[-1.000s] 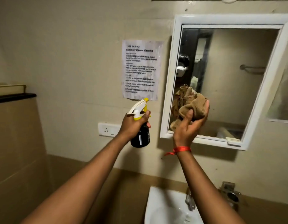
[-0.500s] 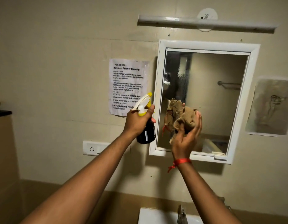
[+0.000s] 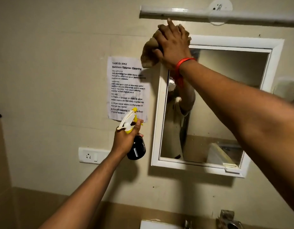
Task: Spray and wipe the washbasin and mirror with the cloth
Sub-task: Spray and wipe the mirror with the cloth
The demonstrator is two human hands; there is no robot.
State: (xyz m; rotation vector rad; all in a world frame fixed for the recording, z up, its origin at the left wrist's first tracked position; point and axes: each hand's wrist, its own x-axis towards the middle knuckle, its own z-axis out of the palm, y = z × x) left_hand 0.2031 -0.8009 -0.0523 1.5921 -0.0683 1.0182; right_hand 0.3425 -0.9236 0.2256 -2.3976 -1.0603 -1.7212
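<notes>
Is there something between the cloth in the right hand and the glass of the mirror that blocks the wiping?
Nothing visible blocks it. The right hand presses the cloth on the top left corner of the mirror frame. The glass below is free; the spray bottle in the left hand stays beside the frame.

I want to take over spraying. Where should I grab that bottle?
Grip the spray bottle around its narrow neck, under the white-and-yellow trigger head, coming from the left as the left hand does; the nozzle then points at the mirror with a finger free for the trigger.
</notes>
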